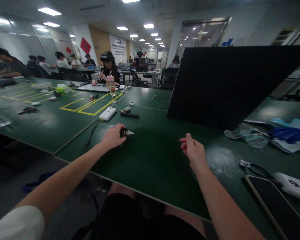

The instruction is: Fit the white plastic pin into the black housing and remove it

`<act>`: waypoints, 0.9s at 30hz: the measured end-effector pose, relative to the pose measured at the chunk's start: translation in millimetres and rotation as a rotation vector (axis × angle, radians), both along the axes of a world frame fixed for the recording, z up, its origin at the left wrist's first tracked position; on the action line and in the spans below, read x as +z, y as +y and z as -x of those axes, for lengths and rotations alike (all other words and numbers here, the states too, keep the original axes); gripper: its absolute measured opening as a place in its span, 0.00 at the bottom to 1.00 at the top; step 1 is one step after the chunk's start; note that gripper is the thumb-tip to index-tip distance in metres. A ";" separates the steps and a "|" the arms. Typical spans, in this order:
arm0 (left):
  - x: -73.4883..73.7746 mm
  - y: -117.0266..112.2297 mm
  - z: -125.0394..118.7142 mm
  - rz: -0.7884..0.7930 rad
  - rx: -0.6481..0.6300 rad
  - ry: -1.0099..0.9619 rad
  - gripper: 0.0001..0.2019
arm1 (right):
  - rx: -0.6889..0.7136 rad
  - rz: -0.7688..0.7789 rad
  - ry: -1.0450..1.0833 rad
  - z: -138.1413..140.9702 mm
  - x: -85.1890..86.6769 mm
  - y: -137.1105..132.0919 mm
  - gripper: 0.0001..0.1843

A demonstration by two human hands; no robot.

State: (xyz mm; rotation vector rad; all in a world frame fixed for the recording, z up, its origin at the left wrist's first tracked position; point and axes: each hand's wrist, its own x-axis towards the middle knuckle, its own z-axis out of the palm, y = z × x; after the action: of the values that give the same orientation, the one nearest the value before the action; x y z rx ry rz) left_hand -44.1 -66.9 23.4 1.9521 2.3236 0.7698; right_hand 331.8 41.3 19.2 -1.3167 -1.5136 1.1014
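My left hand point(114, 136) is closed around a small dark bottle point(123, 132) with a white nozzle pointing right, low over the green table. The fingers hide much of the bottle. Well to the right, my right hand point(194, 151) hovers over the table with its fingers loosely bent and a little apart; no object shows in it. A black bar point(129, 115) lies beyond the left hand, with a small cylindrical piece point(126, 109) behind it. A white power bank point(107, 113) with a dark cable lies beyond and left of that hand.
A large black panel point(222, 83) stands tilted at the back right. On the right lie clear goggles point(250, 135), blue cloth point(290, 134), a phone point(277, 203) and another white power bank point(293, 185). A drink bottle point(111, 86) stands before a seated person point(109, 70) across the table.
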 end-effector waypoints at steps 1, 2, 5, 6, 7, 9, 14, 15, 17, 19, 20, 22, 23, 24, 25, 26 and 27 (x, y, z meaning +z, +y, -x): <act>3.6 -4.0 8.8 -0.005 -0.037 0.096 0.25 | 0.004 0.005 -0.006 -0.1 -0.5 0.4 0.31; 7.2 -7.8 15.8 -0.004 -0.089 0.177 0.24 | 0.008 0.006 -0.015 -0.4 -1.4 1.0 0.31; 13.5 -16.1 28.8 -0.003 -0.232 0.283 0.23 | 0.001 -0.016 -0.046 -1.3 -4.9 3.9 0.32; 13.4 -17.6 31.8 -0.016 -0.246 0.287 0.23 | 0.000 -0.024 -0.053 -1.4 -6.0 4.9 0.33; 11.9 -18.4 34.7 -0.036 -0.230 0.286 0.22 | 0.000 -0.028 -0.059 -1.4 -7.0 5.8 0.33; 6.0 -17.0 41.2 -0.080 -0.098 0.258 0.22 | -0.008 -0.025 -0.058 -0.8 -8.4 6.9 0.33; -13.4 4.7 57.3 -0.128 0.404 -0.131 0.25 | -0.031 -0.012 -0.022 1.5 -8.8 6.3 0.33; -16.1 11.2 58.2 -0.145 0.449 -0.232 0.25 | -0.033 -0.006 -0.023 1.3 -8.2 5.9 0.33; -19.3 24.3 55.8 -0.191 0.467 -0.393 0.26 | -0.036 0.008 -0.029 0.1 -6.3 4.9 0.32; -20.0 36.5 48.7 -0.217 0.435 -0.464 0.27 | -0.028 0.021 -0.037 -1.6 -4.0 4.0 0.32; -19.8 42.1 44.0 -0.215 0.410 -0.464 0.27 | -0.025 0.024 -0.041 -2.5 -3.0 3.6 0.31; -19.4 52.1 34.0 -0.178 0.360 -0.427 0.27 | -0.028 0.030 -0.050 -3.8 -1.5 3.0 0.31; -19.3 56.6 29.0 -0.143 0.332 -0.406 0.27 | -0.033 0.029 -0.050 -4.2 -1.1 2.8 0.31; -19.4 60.7 24.1 -0.101 0.301 -0.391 0.27 | -0.035 0.024 -0.049 -4.5 -0.9 2.5 0.30; -19.6 64.5 19.1 -0.060 0.268 -0.385 0.27 | -0.035 0.014 -0.046 -4.7 -0.9 2.3 0.30; -19.7 67.8 13.8 -0.023 0.235 -0.383 0.26 | -0.031 -0.001 -0.044 -4.7 -0.9 2.0 0.30; -19.6 70.7 7.9 0.009 0.199 -0.379 0.26 | -0.026 -0.019 -0.042 -4.8 -1.0 1.9 0.30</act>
State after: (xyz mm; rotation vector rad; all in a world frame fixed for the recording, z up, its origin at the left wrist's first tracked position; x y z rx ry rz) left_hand -52.0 3.7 3.8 1.4286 2.2953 1.0346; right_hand 336.5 43.2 18.2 -1.3508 -1.5289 1.0469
